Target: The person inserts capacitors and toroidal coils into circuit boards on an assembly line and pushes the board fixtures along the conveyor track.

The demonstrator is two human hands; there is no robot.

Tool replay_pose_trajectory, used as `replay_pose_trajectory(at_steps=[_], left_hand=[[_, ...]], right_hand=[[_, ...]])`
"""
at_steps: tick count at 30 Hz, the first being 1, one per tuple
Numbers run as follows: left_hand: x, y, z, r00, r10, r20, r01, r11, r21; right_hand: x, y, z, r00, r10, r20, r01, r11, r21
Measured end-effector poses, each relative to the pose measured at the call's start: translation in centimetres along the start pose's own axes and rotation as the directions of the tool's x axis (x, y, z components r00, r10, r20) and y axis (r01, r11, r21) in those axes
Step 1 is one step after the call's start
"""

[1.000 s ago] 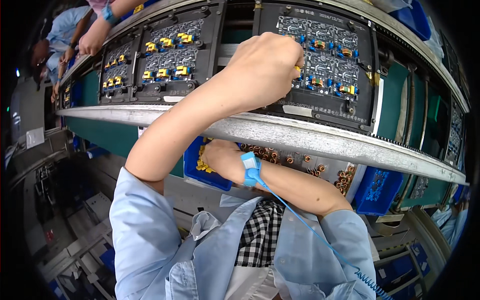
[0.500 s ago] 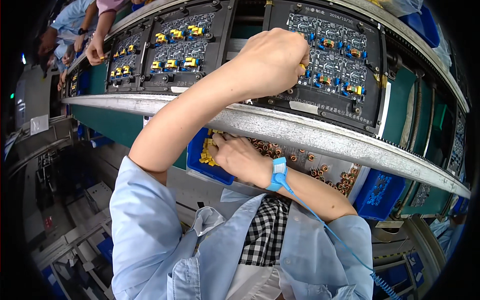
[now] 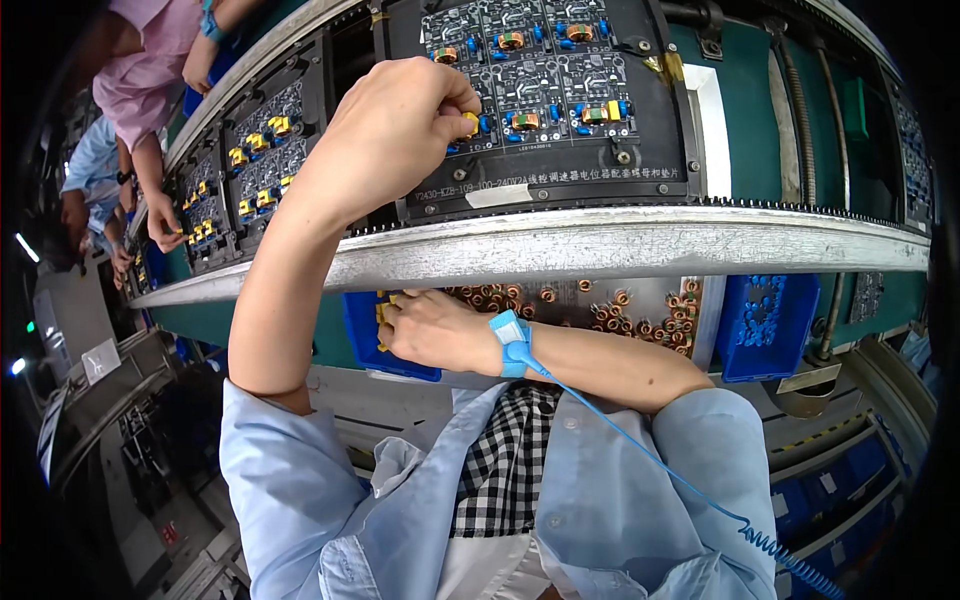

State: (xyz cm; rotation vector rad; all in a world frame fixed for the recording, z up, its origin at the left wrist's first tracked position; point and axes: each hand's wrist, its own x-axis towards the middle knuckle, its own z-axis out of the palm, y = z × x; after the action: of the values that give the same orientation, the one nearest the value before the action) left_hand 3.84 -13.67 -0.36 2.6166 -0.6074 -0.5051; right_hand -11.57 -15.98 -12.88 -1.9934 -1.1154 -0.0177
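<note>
My left hand (image 3: 405, 130) is closed in a pinch on a yellow box capacitor (image 3: 470, 124), at the lower left circuit board of the black carrier (image 3: 560, 165). Among that carrier's boards (image 3: 525, 95) are copper-wound coils and blue parts. One more yellow capacitor (image 3: 603, 114) sits on the lower right board. My right hand (image 3: 435, 330), with a blue strap (image 3: 512, 342) and coiled cord at the wrist, reaches into a blue bin (image 3: 360, 335). Its fingers are curled against yellow capacitors (image 3: 384, 308); what they grip is hidden.
A metal rail (image 3: 620, 243) runs between carrier and bins. Loose copper coils (image 3: 625, 315) lie on a tray right of my hand. A blue bin of small blue parts (image 3: 765, 325) stands beyond. Another carrier (image 3: 265, 155) is at left, where other people's hands (image 3: 163, 222) work.
The whole view has shifted, and the carrier appears further left. My left hand stays at the same board with the capacitor. In the bin, my right hand's fingers are more curled.
</note>
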Motion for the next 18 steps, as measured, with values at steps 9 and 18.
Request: replay_pose_trajectory(at_steps=[9,18], left_hand=[[0.8,1.0,-0.4,0.998,-0.002,0.065,-0.01,0.981,0.192],[-0.2,1.0,1.1,0.993,0.12,-0.004,-0.103,0.874,0.474]], right_hand=[[-0.6,-0.4,-0.7,1.0,-0.021,0.012,0.021,1.0,-0.009],[-0.6,-1.4,-2.2,0.998,-0.038,-0.047,0.04,0.998,0.041]])
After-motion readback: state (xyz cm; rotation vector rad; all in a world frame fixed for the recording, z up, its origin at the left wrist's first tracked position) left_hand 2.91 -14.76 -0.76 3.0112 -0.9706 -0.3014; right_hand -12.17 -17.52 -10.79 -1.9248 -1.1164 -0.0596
